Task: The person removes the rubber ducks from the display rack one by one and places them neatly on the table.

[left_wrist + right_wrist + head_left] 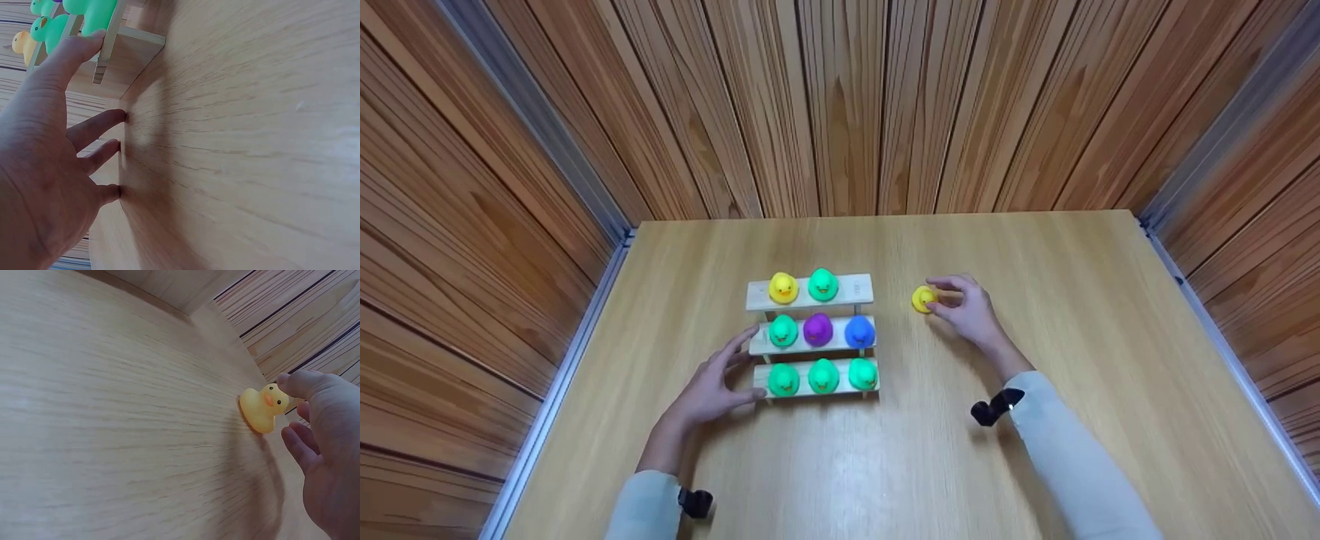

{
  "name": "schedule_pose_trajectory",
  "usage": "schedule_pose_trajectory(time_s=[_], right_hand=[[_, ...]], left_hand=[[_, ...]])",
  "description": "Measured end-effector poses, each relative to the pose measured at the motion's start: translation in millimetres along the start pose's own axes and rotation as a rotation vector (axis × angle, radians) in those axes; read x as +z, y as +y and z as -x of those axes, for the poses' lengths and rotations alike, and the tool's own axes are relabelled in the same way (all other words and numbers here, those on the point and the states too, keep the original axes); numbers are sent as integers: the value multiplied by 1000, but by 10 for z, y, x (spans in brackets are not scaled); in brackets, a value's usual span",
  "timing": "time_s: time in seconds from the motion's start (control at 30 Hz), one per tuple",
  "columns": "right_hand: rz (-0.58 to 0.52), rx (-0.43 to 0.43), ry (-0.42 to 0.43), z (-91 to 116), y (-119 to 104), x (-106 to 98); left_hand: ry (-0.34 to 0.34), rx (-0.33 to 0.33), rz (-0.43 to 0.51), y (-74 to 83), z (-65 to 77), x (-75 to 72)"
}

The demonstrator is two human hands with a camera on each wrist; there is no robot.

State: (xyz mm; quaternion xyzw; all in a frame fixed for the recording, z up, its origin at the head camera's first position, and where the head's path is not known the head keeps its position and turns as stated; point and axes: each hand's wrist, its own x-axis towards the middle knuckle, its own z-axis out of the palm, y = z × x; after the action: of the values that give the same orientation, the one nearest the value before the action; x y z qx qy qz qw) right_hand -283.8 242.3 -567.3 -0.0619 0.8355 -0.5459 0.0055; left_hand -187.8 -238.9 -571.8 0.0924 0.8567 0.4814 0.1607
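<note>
A three-tier wooden rack [851,289] holds several rubber ducks. On its top tier sit a yellow duck [783,288] and a green duck [823,285]. The middle tier bears a green, a purple [817,330] and a blue duck [859,331]; three green ducks line the bottom one. My left hand [709,390] is at the rack's left side, its thumb touching the bottom tier's end and other fingertips down on the table. Right of the rack, a loose yellow duck [259,408] stands upright on the table. Around it my right hand [969,309] spreads thumb and fingers, fingertips right at the duck.
The wooden table [885,465] ends at a plank-patterned back wall [855,105]. Similar walls with metal edge strips stand at left and right. Each wrist wears a small black camera [996,407].
</note>
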Motion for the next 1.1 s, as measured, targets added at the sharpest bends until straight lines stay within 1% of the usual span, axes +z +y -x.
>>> schedule_pose_trajectory(time_s=[0.13,0.3,0.37,0.53,0.7,0.93,1.1], right_hand=[[7,-28,0,35,-45,-35],[20,-26,3,107,-133,-102],[19,-33,0,115,-188,-102],[12,-68,-28,89,-350,-14],[37,-96,-43,93,-507,73],[43,-174,-64,94,-724,139],[39,-222,-81,67,-875,199]], left_hand=[[2,6,-11,21,-13,23],[-17,-8,-12,55,-51,48],[-18,-3,-12,60,-65,43],[-7,5,-1,49,-51,5],[-13,7,-8,17,-22,-8],[-5,-1,3,4,2,-1],[1,30,-1,-3,-1,8]])
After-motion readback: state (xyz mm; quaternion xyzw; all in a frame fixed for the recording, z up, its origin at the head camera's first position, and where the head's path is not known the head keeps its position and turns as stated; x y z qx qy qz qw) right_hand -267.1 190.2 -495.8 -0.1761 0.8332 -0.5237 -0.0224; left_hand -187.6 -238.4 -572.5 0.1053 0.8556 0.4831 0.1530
